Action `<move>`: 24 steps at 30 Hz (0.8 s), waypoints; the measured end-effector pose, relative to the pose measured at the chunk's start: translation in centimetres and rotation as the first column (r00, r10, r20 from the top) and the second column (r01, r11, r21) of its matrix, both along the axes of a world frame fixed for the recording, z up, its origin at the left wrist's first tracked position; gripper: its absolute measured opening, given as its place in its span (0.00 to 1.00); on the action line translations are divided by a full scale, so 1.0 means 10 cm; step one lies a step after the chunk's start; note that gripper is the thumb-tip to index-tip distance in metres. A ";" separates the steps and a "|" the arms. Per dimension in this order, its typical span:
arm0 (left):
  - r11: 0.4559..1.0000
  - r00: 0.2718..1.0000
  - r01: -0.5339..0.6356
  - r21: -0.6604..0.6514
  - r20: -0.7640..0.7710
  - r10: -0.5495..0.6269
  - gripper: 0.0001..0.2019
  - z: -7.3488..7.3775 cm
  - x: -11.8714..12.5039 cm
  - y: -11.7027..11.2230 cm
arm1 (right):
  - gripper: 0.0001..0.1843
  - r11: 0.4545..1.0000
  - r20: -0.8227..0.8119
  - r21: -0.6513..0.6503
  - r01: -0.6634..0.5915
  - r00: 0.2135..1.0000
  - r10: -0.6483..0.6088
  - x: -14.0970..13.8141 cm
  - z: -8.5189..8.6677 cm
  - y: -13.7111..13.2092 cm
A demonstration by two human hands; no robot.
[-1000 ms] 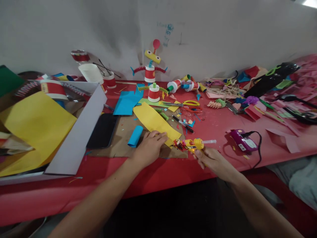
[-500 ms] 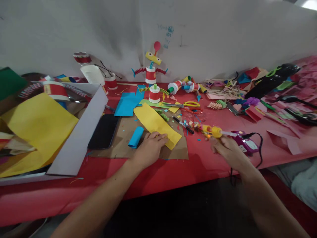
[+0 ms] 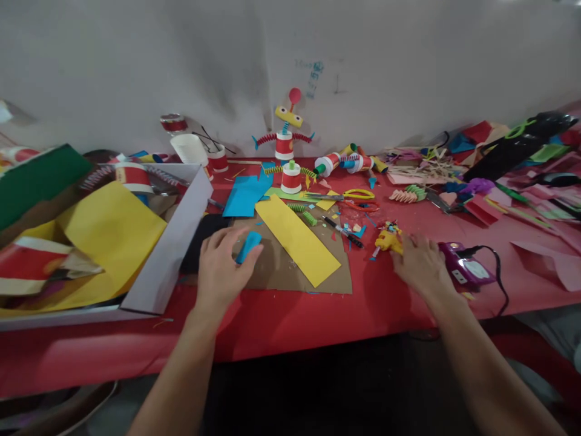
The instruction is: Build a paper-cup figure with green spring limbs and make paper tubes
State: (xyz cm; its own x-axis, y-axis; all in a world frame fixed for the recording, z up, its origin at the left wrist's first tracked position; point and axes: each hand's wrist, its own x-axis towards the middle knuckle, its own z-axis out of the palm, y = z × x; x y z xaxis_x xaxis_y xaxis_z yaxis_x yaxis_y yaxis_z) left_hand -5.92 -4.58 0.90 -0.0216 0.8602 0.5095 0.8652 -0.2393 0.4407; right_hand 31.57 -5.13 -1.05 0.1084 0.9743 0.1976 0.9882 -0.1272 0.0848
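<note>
My left hand (image 3: pixel 221 260) has its thumb and fingers spread on either side of a small blue paper roll (image 3: pixel 249 246); I cannot make out whether they touch it. Partly behind that hand lies a black smartphone (image 3: pixel 203 237). A yellow paper strip (image 3: pixel 297 241) rests slantwise on a brown cardboard sheet (image 3: pixel 272 274). To the right, my right hand (image 3: pixel 421 265) is open, with its fingers stretched out beside a yellow hot glue gun (image 3: pixel 388 240) that lies on the red table cover. The handle of the glue gun is partly hidden by the fingers.
A white box (image 3: pixel 170 254) holding yellow paper stands at left. Behind are paper-cup figures (image 3: pixel 284 145), scissors (image 3: pixel 338 195) and a blue sheet (image 3: pixel 239 197). A black pen (image 3: pixel 342 231) lies among scraps. At right are a purple power strip (image 3: pixel 469 266) and a black bottle (image 3: pixel 512 145).
My right hand has put the glue gun down on the table and loosened. My left hand has left the yellow strip and moved left to the blue roll. The view has shifted slightly left.
</note>
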 end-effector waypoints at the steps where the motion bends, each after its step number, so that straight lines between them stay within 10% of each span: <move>1: 0.998 0.998 -0.015 -0.062 -0.059 0.011 0.22 -0.03 -0.02 -0.04 | 0.23 0.998 -0.023 0.058 -0.037 0.999 0.039 -0.05 0.03 -0.02; 6: 0.977 0.986 -0.066 -0.202 -0.166 0.032 0.30 -0.18 0.00 -0.14 | 0.17 0.899 -0.444 0.135 -0.416 0.786 0.431 -0.48 0.18 -0.04; 15: 1.000 0.965 -0.017 0.020 0.264 0.011 0.17 -0.22 -0.06 -0.09 | 0.18 0.860 -0.669 -0.080 -0.503 0.667 0.328 -1.27 0.13 0.54; 24: 0.970 0.871 0.237 -0.057 0.455 -0.186 0.14 -0.12 0.21 -0.29 | 0.14 0.802 -0.764 -0.069 -0.593 0.549 0.340 -1.28 0.13 0.46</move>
State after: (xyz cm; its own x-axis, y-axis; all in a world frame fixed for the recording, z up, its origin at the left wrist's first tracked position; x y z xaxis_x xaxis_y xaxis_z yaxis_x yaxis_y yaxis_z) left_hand -3.86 -7.49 -0.32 -0.0346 0.9186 0.3937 0.5073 -0.3232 0.7989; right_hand 18.72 -0.55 0.21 -0.4020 0.9154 -0.0235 0.6675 0.2754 -0.6918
